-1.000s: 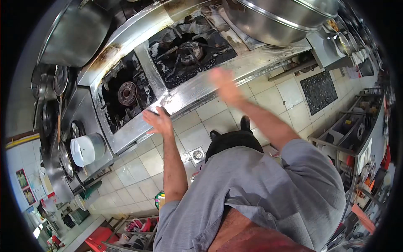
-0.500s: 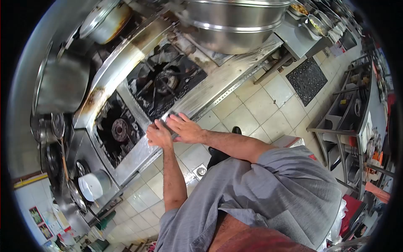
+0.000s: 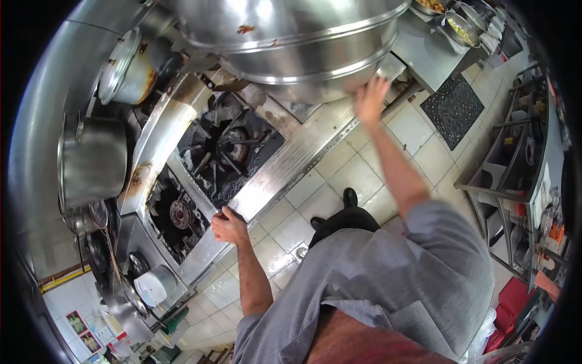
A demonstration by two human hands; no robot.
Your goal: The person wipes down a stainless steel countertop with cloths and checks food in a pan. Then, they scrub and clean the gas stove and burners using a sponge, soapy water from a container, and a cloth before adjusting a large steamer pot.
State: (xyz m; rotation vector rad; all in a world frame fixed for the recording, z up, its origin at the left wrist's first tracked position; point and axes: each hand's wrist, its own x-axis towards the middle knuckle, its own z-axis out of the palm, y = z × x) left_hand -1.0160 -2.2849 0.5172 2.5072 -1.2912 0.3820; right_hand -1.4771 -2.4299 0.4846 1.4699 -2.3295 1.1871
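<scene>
Curled fingers close my left hand (image 3: 229, 226) at the front rail (image 3: 276, 182) of the stove, beside a small dark patch or object I cannot identify. What those fingers hold, if anything, is hidden. Further right along the rail, my right hand (image 3: 371, 102) reaches out with its fingers extended and slightly blurred. It is beside the lower right side of a large stacked steel pot (image 3: 303, 67); whether it touches the pot or the rail I cannot tell. Between the hands and behind the rail is a blackened burner (image 3: 233, 147), with a second burner (image 3: 180, 214) to the left.
A steel pot (image 3: 94, 161) and a stained lidded pot (image 3: 130, 73) stand behind the stove. A white container (image 3: 155, 285) sits at the left end. Bowls of food (image 3: 462, 30) are at upper right. On the tiled floor lie a black mat (image 3: 452, 112) and a drain (image 3: 301, 252).
My hands came together at the rail, then separated. My right hand has moved rightward to the large pot, while my left stays by the rail. The view has shifted, showing more of the pot.
</scene>
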